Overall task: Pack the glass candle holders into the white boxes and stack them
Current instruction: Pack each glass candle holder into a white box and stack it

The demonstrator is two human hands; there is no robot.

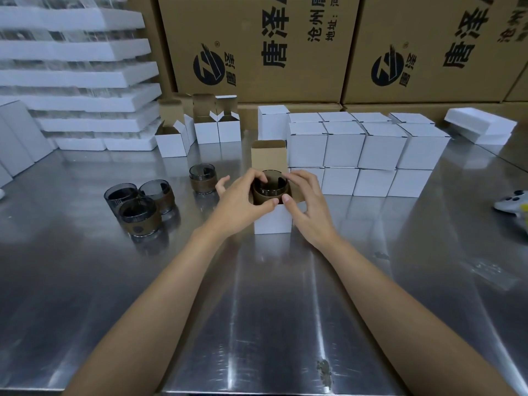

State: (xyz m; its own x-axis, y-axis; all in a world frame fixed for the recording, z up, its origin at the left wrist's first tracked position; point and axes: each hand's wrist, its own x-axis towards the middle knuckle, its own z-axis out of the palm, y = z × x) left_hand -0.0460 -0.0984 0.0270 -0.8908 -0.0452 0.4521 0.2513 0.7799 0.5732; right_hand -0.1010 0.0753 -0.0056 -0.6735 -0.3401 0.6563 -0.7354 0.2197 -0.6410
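A smoky glass candle holder (271, 187) with a brown band sits partway down in an open white box (273, 221) at the table's middle, its lid flap (269, 155) standing up behind. My left hand (243, 200) grips the holder's left side, fingers over the rim and thumb on the band. On the right side, my right hand (307, 200) grips it with thumb on the band. Three more holders (137, 204) cluster at the left, and another holder (203, 178) stands alone behind them. Closed white boxes (368, 147) are stacked in two layers right behind.
Several open empty white boxes (200, 130) stand at the back left. Foam trays (74, 78) of glassware are piled at far left. Large brown cartons (285, 47) wall off the back. A white foam piece (483, 124) and a white controller (514, 202) lie at right on the steel table (271, 310).
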